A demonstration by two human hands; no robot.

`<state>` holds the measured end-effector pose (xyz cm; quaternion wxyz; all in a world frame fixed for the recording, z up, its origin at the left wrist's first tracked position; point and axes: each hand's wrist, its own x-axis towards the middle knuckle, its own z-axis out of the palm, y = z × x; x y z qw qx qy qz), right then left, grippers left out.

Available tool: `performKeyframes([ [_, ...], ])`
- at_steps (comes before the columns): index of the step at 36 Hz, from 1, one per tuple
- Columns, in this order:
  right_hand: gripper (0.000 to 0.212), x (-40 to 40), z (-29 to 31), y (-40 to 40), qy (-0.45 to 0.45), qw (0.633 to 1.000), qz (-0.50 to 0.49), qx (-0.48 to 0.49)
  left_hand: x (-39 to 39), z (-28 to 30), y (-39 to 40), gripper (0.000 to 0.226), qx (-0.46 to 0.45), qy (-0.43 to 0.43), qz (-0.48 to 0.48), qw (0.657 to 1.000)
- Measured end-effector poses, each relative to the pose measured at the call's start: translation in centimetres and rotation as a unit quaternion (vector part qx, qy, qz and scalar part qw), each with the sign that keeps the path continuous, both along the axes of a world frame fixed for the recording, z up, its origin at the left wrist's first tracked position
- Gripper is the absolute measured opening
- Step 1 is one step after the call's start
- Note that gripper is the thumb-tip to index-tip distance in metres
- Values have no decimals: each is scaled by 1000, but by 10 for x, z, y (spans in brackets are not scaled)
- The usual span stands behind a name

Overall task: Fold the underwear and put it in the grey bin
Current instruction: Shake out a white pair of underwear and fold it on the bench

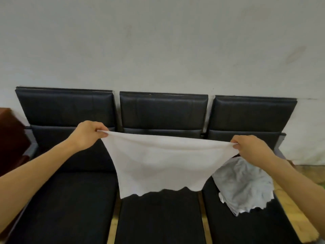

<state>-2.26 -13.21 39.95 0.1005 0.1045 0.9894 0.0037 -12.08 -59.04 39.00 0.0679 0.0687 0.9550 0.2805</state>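
A white pair of underwear [161, 166] hangs spread out in the air above the middle seat of a black bench [70, 205]. My left hand [88, 133] pinches its upper left corner. My right hand [249, 147] pinches its upper right corner. The waistband is stretched between both hands and the lower edge hangs free, just above the seat cushion. No grey bin is in view.
A crumpled pile of pale grey-white garments [244, 184] lies on the right seat. A dark red-brown object [10, 138] stands at the left edge. A white wall rises behind the bench, and wooden floor [297, 213] shows at the right.
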Motion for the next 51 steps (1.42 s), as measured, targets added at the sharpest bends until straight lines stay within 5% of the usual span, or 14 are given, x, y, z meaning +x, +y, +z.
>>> performKeyframes([
  [9, 24, 12, -118, -15, -40, 996, 76, 39, 7, -127, 0, 18, 7, 2, -44, 999],
  [18, 52, 106, -379, -23, 15, 989, 140, -54, 107, -369, 2, 16, -88, -19, -88, 992],
  [21, 34, 152, -423, -52, -113, 983, 134, -55, 166, -433, -2, 15, -98, -76, -62, 990],
  [24, 39, 187, -453, -54, -156, 976, 112, -98, 211, -466, -8, 18, -103, -129, -49, 985],
  [29, 42, 222, -469, -51, -252, 957, 98, -107, 254, -477, -17, 16, -55, -227, -21, 972],
  [37, 23, 156, -457, -26, -95, 982, 61, -154, 186, -438, 4, 18, 90, -213, 73, 970],
  [42, 11, 69, -471, -22, -64, 969, -40, -235, 111, -461, 13, 13, 230, -226, 181, 929],
  [51, 13, -21, -552, -15, -78, 954, -168, -235, 18, -547, 17, 11, 234, -304, 264, 885],
])
